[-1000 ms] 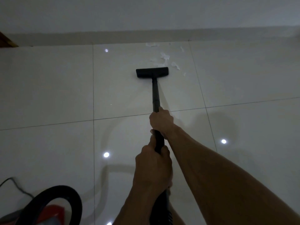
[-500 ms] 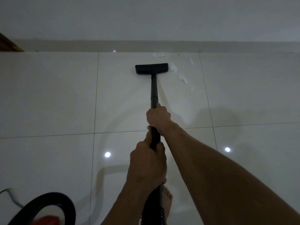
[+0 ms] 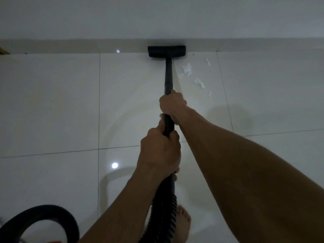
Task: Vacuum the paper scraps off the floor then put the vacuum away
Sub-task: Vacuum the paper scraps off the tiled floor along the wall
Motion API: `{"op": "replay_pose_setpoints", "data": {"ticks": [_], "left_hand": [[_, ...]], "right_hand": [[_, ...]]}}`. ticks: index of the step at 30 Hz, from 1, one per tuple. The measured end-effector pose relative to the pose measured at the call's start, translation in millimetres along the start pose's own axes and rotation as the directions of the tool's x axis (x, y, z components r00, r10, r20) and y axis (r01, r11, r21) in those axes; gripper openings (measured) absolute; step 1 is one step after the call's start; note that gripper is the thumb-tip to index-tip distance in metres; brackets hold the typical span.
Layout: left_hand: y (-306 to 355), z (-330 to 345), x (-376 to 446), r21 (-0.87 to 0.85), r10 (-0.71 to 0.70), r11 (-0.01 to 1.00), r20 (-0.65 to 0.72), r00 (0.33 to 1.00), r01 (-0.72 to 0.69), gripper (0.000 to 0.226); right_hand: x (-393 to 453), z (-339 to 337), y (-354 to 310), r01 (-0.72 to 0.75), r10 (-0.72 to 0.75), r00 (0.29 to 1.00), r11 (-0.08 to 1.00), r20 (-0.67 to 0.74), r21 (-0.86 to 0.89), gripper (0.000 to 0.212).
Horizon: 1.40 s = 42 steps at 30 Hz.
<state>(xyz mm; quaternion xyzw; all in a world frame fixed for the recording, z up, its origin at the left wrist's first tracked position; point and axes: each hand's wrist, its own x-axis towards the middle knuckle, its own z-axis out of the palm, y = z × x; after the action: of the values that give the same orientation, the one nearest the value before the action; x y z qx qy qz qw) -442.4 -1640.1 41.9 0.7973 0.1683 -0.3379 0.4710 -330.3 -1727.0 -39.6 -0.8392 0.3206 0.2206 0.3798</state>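
A black vacuum wand [image 3: 168, 76] runs away from me to its flat black floor head [image 3: 166, 51], which sits against the skirting at the foot of the wall. My right hand [image 3: 172, 104] grips the wand farther up. Nearer to me, my left hand [image 3: 159, 151] grips it just above the ribbed hose [image 3: 163, 213]. Several white paper scraps [image 3: 187, 69] lie on the pale floor tiles to the right of the wand, another scrap [image 3: 199, 82] among them.
The white wall [image 3: 157, 18] and its skirting close off the far side. A loop of black hose [image 3: 43, 214] curves at the bottom left. My bare foot [image 3: 183, 223] stands beside the hose. A brown wooden edge [image 3: 3, 50] shows at the far left.
The floor head has been pushed forward through the scraps to the skirting. Scraps that lay ahead of it are gone; those to the right remain. My hands followed the wand forward.
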Motion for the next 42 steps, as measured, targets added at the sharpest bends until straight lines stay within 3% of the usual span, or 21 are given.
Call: {"op": "replay_pose_setpoints", "data": {"ticks": [11, 23, 42], "left_hand": [[-14.6, 16.5, 18.1, 0.030, 0.078, 0.996, 0.017, 0.997, -0.078, 0.023], [10.8, 79.1, 19.4, 0.032, 0.123, 0.992, 0.062, 0.990, -0.125, 0.033], [24.3, 140.7, -14.5, 0.085, 0.064, 0.994, 0.020, 0.998, -0.066, 0.028]], "right_hand": [[22.6, 8.6, 18.0, -0.006, 0.006, 0.999, 1.000, -0.044, 0.002, 0.044], [36.3, -46.2, 63.2, -0.055, 0.058, 0.993, 0.998, -0.098, 0.032, 0.039], [16.0, -91.6, 106.8, 0.017, -0.012, 0.999, 0.988, 0.034, -0.153, 0.041]]}}
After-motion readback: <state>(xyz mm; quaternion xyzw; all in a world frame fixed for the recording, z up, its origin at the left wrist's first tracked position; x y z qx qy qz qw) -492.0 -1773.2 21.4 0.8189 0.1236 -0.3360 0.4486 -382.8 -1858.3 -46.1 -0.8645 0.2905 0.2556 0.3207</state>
